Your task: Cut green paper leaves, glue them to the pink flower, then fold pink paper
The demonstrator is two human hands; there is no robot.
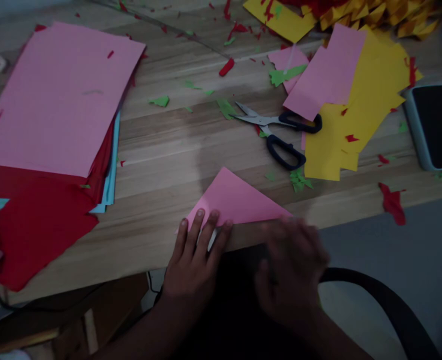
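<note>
A pink sheet of paper folded into a triangle [239,197] lies at the front edge of the wooden table. On its left part, the spread fingers of my left hand [193,260] rest flat. My right hand [294,265] is at the paper's right corner, blurred by motion, so its fingers are hard to read. Beyond the triangle, scissors with dark handles [268,121] lie with their blades apart. One of their handles touches yellow and pink paper pieces.
Pink sheets [63,95] top a stack of red and blue paper on the left, with red paper [41,230] in front. Yellow pieces [374,95] and a phone [436,127] are on the right. Folded yellow pieces [386,17] sit at the back. Red and green scraps litter the wooden table [161,145].
</note>
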